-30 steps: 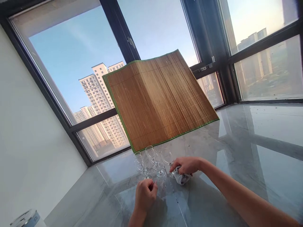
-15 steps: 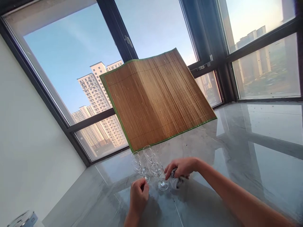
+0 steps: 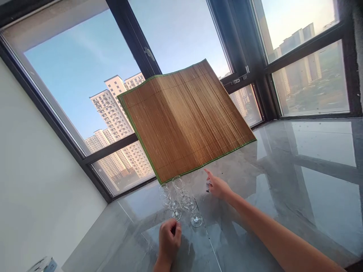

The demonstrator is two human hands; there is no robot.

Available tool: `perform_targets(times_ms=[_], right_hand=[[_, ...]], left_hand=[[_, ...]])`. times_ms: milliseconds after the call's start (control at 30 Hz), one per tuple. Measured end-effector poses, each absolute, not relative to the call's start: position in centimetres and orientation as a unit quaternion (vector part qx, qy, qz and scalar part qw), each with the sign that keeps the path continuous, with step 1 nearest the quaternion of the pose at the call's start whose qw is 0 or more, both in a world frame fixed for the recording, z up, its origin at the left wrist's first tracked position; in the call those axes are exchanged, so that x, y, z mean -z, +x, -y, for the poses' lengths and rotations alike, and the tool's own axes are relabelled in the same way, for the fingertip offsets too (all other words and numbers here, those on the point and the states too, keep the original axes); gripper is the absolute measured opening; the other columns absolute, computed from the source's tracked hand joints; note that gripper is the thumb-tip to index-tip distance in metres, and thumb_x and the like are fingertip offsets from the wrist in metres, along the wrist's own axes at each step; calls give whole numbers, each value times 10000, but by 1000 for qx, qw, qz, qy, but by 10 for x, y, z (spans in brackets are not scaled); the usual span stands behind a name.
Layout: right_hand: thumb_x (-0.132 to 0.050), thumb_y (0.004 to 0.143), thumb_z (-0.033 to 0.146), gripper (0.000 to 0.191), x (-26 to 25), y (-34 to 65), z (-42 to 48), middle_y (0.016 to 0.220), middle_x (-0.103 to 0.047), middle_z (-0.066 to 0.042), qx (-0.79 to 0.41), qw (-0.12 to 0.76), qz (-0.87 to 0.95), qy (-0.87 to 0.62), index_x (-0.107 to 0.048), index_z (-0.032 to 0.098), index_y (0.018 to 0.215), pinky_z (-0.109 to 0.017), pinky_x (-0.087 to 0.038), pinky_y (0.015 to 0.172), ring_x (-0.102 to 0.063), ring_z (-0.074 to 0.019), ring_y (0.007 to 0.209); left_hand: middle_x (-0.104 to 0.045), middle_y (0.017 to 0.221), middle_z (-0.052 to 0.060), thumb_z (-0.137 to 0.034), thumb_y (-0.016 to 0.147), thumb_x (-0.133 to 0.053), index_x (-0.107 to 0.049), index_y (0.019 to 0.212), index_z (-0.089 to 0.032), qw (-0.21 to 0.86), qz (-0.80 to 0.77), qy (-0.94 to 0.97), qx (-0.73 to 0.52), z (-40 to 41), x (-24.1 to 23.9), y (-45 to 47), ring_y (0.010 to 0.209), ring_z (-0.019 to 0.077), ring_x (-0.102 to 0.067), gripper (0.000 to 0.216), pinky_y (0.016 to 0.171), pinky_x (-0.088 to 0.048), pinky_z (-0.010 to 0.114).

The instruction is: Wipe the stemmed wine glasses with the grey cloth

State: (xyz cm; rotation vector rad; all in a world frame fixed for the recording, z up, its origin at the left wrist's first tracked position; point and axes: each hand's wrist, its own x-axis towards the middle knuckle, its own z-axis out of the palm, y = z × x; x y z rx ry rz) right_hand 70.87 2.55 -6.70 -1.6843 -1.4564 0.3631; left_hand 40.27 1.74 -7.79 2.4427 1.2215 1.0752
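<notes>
right hand (image 3: 217,187) index out, gripping grey cloth (image 3: 208,185); left hand (image 3: 169,238) curled closed beside wine glasses (image 3: 181,200).

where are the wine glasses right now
In the head view the wine glasses stand clustered on the grey counter, left of centre, just below the leaning bamboo mat, beyond the left hand and left of the right hand.

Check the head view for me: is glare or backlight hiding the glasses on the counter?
Head view: bright windows backlight the scene, so the clear stemmed glasses show mainly as rim highlights, hard to count; the glossy grey marble counter mirrors the window frames in pale patches; the brown bamboo mat with green edging is sharp, its weave visible; the wide lens bends the frames.
</notes>
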Motion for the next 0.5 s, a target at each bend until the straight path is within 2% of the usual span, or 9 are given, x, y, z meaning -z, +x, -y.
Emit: perform_targets(times_ms=[200, 367, 500], right_hand=[[-456, 794, 111, 727, 69, 687, -11, 1066, -681, -68, -112, 432, 610, -655, -280, 194, 1495, -251, -393, 723, -625, -169, 833], [-445, 830, 117, 681, 66, 687, 1, 1160, -660, -61, -70, 447, 602, -658, -283, 237, 1481, -252, -395, 769, -625, -158, 877], [-454, 802, 89, 657, 66, 695, -1, 1133, -658, -55, -70, 467, 590, -655, -341, 230, 1434, -257, -397, 778, -615, -158, 882]], left_hand=[[-257, 520, -36, -344, 822, -446, -248, 533, -216, 120, -419, 825, -360, -19, 77, 405, 515, 107, -284, 373, 552, -191, 267], [-269, 516, -44, -404, 797, -507, -299, 517, -209, 170, -397, 822, -370, -16, 72, 411, 524, 103, -289, 400, 553, -196, 256], [-313, 539, -42, -426, 815, -517, -359, 550, -204, 202, -395, 798, -408, -16, 70, 414, 547, 109, -317, 380, 554, -230, 244]])
